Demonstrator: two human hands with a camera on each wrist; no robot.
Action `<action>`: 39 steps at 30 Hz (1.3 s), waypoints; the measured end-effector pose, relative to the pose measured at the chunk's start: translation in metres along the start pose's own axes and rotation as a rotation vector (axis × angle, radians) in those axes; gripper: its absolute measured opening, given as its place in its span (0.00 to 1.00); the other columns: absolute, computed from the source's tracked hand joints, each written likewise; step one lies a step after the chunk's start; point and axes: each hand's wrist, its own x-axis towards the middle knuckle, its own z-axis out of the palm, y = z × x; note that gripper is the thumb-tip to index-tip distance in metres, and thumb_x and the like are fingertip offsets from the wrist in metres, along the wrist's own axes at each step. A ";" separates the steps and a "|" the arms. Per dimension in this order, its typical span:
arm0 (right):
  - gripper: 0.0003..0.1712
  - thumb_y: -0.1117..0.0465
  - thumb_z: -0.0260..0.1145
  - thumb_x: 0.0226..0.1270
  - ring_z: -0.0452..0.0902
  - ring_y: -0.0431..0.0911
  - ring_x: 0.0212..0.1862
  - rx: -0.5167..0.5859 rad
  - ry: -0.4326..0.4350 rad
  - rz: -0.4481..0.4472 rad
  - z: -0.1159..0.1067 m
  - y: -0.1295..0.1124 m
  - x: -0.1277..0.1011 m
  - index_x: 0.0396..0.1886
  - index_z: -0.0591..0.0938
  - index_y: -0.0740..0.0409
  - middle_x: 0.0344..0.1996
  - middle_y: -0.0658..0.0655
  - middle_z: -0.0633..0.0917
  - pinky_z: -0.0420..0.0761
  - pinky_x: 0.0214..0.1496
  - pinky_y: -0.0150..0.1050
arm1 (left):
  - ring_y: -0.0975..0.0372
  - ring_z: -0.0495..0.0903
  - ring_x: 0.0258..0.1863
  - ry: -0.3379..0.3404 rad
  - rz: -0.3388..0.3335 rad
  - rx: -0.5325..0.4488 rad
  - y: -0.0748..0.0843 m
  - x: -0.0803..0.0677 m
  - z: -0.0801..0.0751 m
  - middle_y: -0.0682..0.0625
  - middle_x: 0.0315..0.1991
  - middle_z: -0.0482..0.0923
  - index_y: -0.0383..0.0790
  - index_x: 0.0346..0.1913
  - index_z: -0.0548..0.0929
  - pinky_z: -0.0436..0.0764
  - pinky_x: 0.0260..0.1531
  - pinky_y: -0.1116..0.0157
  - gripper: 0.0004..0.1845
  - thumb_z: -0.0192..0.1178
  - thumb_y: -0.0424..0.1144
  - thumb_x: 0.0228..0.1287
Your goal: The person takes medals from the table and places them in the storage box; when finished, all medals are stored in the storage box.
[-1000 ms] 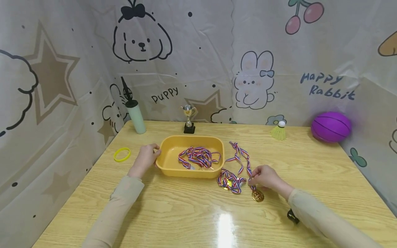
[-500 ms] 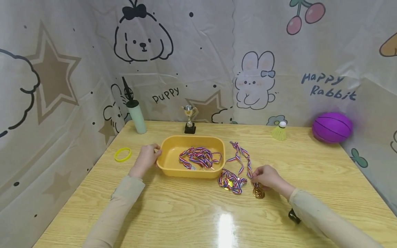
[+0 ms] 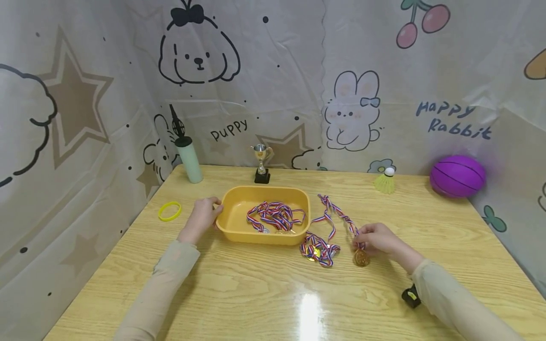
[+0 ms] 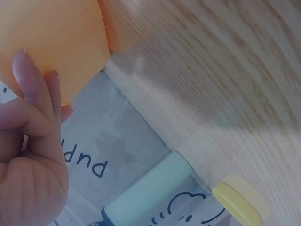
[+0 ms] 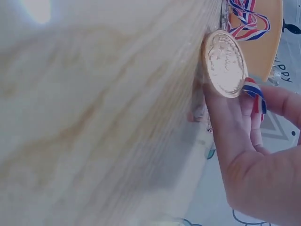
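In the head view my left hand (image 3: 204, 218) grips the left end of a yellow plastic basin (image 3: 260, 238), fingers against its wall in the left wrist view. Striped red, white and blue medal ribbons (image 3: 277, 215) lie tangled inside it. My right hand (image 3: 381, 240) pinches the ribbon of a gold medal (image 3: 361, 257) close above the disc. That medal hangs low over the table, seen face-on in the right wrist view; its ribbon trails back toward the basin's right side. A second heap of medals and ribbons (image 3: 319, 249) sits beside the basin's front right corner.
A small trophy cup (image 3: 261, 163), a pale green hand pump (image 3: 189, 160), a yellow shuttlecock (image 3: 386, 181) and a purple ball (image 3: 458, 176) stand along the back. A yellow wristband (image 3: 169, 211) lies at left. A small black object (image 3: 411, 297) is beside my right sleeve.
My right hand has moved a little right and back, drawing the gold medal and its ribbon along. The left hand and basin hold their place.
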 end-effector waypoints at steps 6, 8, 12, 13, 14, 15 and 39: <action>0.06 0.68 0.59 0.65 0.82 0.38 0.26 0.001 -0.003 0.024 0.001 0.001 -0.001 0.38 0.73 0.68 0.24 0.51 0.84 0.80 0.26 0.30 | 0.52 0.82 0.15 0.005 0.016 -0.004 0.000 0.000 0.001 0.38 0.23 0.82 0.23 0.53 0.76 0.77 0.14 0.69 0.15 0.52 0.33 0.71; 0.10 0.67 0.60 0.66 0.82 0.38 0.26 -0.018 0.000 0.033 0.001 0.003 -0.002 0.41 0.74 0.70 0.25 0.51 0.84 0.80 0.25 0.31 | 0.52 0.82 0.15 0.005 0.017 -0.005 0.000 0.000 0.001 0.38 0.23 0.82 0.23 0.53 0.76 0.77 0.14 0.69 0.15 0.52 0.33 0.71; 0.15 0.65 0.61 0.66 0.84 0.39 0.29 -0.040 0.016 0.055 -0.003 0.004 -0.003 0.47 0.75 0.72 0.28 0.50 0.85 0.83 0.30 0.34 | 0.53 0.82 0.15 0.003 0.017 -0.005 0.000 0.000 0.000 0.38 0.22 0.82 0.23 0.53 0.76 0.77 0.14 0.69 0.15 0.52 0.33 0.71; 0.16 0.64 0.62 0.66 0.84 0.39 0.30 -0.045 0.021 0.052 -0.005 0.004 -0.003 0.48 0.75 0.72 0.28 0.50 0.85 0.84 0.31 0.35 | 0.53 0.82 0.15 0.003 0.016 -0.004 0.000 0.000 0.000 0.38 0.22 0.82 0.23 0.53 0.76 0.77 0.14 0.69 0.15 0.52 0.33 0.71; 0.16 0.64 0.62 0.66 0.84 0.39 0.30 -0.041 0.023 0.052 -0.007 0.003 -0.004 0.48 0.75 0.72 0.29 0.49 0.85 0.84 0.33 0.35 | 0.53 0.82 0.15 0.001 0.016 -0.004 -0.001 0.000 0.000 0.38 0.22 0.82 0.23 0.53 0.76 0.77 0.14 0.69 0.15 0.52 0.33 0.71; 0.16 0.64 0.62 0.66 0.84 0.39 0.31 -0.035 0.027 0.051 -0.009 0.002 -0.004 0.49 0.75 0.72 0.29 0.49 0.85 0.84 0.33 0.35 | 0.52 0.82 0.15 0.000 0.016 -0.003 -0.001 0.000 0.000 0.38 0.22 0.82 0.23 0.53 0.76 0.77 0.14 0.69 0.16 0.52 0.33 0.71; 0.16 0.61 0.60 0.70 0.82 0.34 0.34 0.117 0.090 -0.161 -0.030 -0.084 0.003 0.53 0.71 0.60 0.32 0.39 0.84 0.84 0.38 0.33 | 0.50 0.82 0.17 -0.003 0.000 0.013 0.002 -0.002 -0.001 0.39 0.21 0.81 0.23 0.53 0.76 0.76 0.15 0.70 0.15 0.51 0.33 0.72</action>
